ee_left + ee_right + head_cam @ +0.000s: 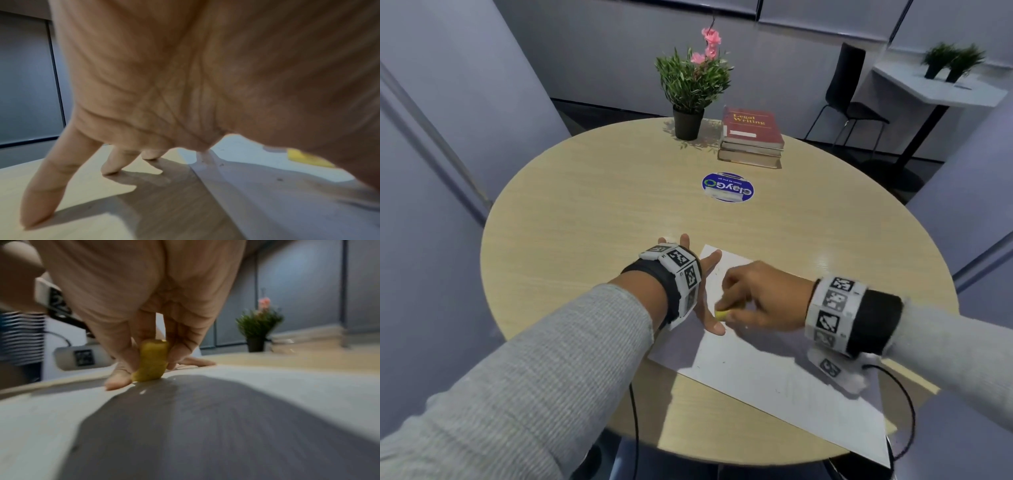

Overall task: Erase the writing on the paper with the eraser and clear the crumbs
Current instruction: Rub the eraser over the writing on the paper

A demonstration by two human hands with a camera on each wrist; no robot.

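Note:
A white sheet of paper (774, 373) lies on the round wooden table (585, 219), near its front edge. My right hand (753, 294) pinches a small yellow eraser (722, 314) between thumb and fingers and holds its lower end on the paper (267, 386). The eraser (151, 361) stands upright in the right wrist view. My left hand (702, 284) lies flat with fingers spread, thumb and index finger on the paper's left edge, the other fingers (43, 194) on the table. A few dark specks (279, 179) dot the paper (287, 203). The eraser (304, 158) shows past the left palm.
At the table's far side stand a potted plant with pink flowers (690, 89) and a stack of books (751, 137). A round blue sticker (727, 187) sits mid-table. A black chair (849, 92) and a white side table (941, 89) stand beyond. Cables (907, 411) hang from both wrists.

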